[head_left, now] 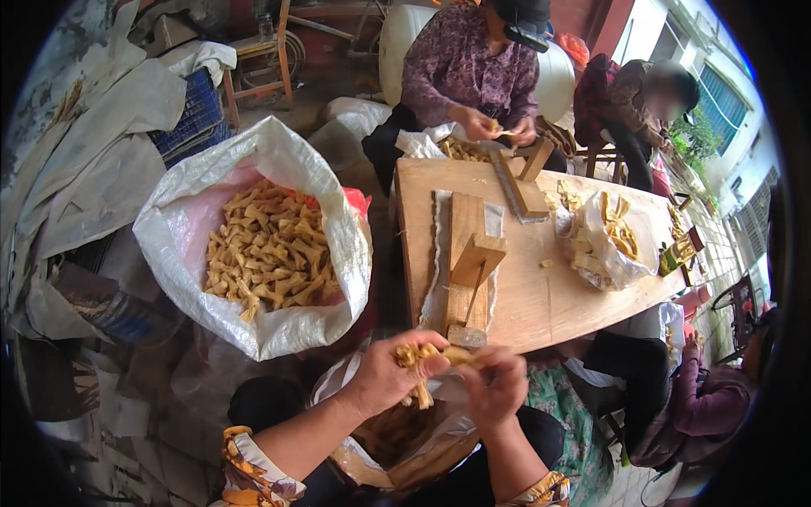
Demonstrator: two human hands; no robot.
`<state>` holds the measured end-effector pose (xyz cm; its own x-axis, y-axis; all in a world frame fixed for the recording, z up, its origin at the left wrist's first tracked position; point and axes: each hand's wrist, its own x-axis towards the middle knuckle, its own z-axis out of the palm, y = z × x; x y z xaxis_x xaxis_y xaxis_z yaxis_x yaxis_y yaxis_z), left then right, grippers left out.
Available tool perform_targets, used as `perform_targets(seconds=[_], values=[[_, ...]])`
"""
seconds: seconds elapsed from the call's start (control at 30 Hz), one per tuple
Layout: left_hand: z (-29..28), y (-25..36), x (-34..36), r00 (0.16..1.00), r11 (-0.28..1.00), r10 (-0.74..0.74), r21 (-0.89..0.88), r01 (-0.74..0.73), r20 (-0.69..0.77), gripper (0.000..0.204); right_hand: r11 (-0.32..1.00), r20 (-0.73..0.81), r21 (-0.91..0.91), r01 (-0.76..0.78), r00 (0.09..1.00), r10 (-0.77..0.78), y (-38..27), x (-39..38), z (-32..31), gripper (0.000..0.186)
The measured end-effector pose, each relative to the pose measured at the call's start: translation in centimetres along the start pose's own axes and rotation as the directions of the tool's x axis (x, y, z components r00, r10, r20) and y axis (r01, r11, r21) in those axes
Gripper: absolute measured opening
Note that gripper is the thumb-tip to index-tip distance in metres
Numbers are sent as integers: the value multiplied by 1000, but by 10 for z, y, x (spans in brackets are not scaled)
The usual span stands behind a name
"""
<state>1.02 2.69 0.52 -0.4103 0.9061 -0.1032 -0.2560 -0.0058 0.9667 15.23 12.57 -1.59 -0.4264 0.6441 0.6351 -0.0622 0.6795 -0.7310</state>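
Note:
Over my lap, my left hand [397, 372] is closed round a small bunch of yellow-brown knotted strips [416, 390], whose frayed ends hang below the fingers. One strip [458, 356] stretches across to my right hand [496, 384], which pinches its far end and is slightly blurred. I cannot tell what the strips are made of. Below both hands sits an open white bag [448, 452] with brownish pieces in its shadowed inside. Just beyond my fingers, at the table's near edge, stands a wooden jig [478, 260] with a raised block and a thin metal rod.
A large white woven sack [329, 317] of similar pieces stands on the left. The wooden table [583, 304] bears a second jig [525, 194] and a clear bag [604, 266] of strips. Across it a person [469, 72] handles strips; others sit at right. Blue crates [193, 114] are at back left.

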Motion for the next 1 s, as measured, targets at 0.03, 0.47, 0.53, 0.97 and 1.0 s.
perform_targets(seconds=[0.03,0.47,0.53,0.97,1.0], values=[[-2,-2,-5,995,994,-75,-70,80,63,22,998,159,61,-5,987,-5,-6,-5,1,38],[-157,33,26,462,854,521,447,-267,-718,47,796,827,-559,232,87,555,87,-134,57,17],[-149,38,18,442,727,661,664,-176,-607,44,735,798,-593,329,120,590,123,-164,62,20],[-123,25,-5,417,431,874,793,-430,-249,13,730,809,-467,499,-91,580,136,-214,43,20],[-120,26,-7,423,388,885,811,-439,-194,13,713,824,-450,538,-58,564,138,-214,46,20]])
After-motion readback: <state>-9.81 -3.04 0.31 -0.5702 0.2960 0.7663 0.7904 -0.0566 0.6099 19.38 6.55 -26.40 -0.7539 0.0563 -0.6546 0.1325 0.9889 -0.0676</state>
